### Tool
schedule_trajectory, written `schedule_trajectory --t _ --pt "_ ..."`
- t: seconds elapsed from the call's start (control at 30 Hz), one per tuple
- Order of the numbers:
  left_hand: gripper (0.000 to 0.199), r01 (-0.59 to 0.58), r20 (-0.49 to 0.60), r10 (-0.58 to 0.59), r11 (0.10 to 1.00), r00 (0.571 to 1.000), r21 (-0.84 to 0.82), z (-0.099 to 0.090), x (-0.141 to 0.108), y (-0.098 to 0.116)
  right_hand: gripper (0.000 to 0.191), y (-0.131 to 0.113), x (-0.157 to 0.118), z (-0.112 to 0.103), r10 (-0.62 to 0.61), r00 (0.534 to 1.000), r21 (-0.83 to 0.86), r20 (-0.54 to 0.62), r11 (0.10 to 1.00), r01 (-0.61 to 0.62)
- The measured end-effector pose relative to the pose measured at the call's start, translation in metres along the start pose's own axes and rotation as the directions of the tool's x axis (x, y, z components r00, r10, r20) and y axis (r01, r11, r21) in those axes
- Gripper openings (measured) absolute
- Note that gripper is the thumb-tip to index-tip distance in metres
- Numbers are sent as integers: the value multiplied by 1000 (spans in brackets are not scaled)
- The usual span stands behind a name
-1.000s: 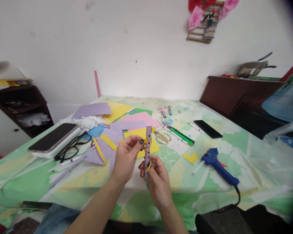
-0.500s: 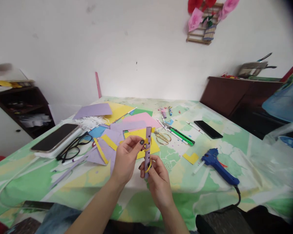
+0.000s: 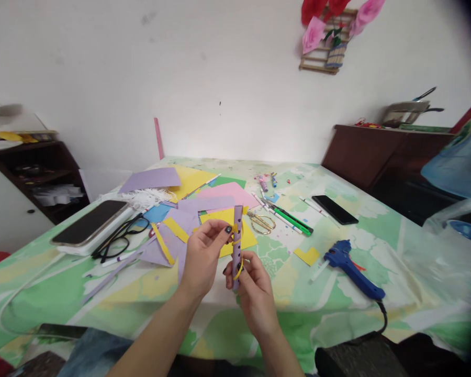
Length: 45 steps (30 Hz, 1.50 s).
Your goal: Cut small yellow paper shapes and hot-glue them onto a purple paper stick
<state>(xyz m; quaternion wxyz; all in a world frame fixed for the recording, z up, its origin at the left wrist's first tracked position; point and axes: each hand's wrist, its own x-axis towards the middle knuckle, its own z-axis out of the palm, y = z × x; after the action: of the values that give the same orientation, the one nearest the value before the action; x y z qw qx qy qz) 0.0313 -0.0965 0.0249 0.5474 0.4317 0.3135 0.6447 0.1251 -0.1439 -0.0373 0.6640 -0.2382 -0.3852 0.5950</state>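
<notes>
Held nearly upright over the table's front part is a thin purple paper tube [image 3: 237,251] with dark spots. A narrow yellow paper strip [image 3: 240,271] winds around it. My right hand [image 3: 255,288] grips the tube's lower part, thumb in front and fingers behind. At the upper part, my left hand [image 3: 206,251] pinches thumb and finger together on the strip's upper end, against the tube's left side. Behind the tube lies a sheet of yellow paper [image 3: 223,215], with gold-handled scissors [image 3: 262,224] to its right.
Purple paper pieces [image 3: 149,252], glasses [image 3: 120,241] and a phone on a white box [image 3: 90,222] lie left. Toward the right are a green cutter [image 3: 292,219], a yellow paper scrap [image 3: 306,256], a black phone [image 3: 335,209] and a blue glue gun [image 3: 353,269] with its cord.
Both hands keep their hold on the tube and strip, almost unmoved. The view has shifted very slightly.
</notes>
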Motion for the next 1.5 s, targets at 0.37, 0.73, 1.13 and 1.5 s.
schedule_trajectory --t 0.37,0.73,1.13,1.5 --pt "16 21 -20 -21 1000 1000 -3 2 0 2 16 0 0 0 2 1000 4 11 1000 -2" --pt "16 25 -7 -25 1000 1000 3 1 -3 3 16 -2 0 1 16 1000 22 -5 1000 -15" --pt "16 16 -23 -15 1000 1000 22 0 -2 1 14 -2 0 2 -2 1000 -9 12 1000 2" --pt "16 26 -14 -26 1000 1000 3 0 -2 1 18 -3 1 2 27 1000 36 -6 999 -27"
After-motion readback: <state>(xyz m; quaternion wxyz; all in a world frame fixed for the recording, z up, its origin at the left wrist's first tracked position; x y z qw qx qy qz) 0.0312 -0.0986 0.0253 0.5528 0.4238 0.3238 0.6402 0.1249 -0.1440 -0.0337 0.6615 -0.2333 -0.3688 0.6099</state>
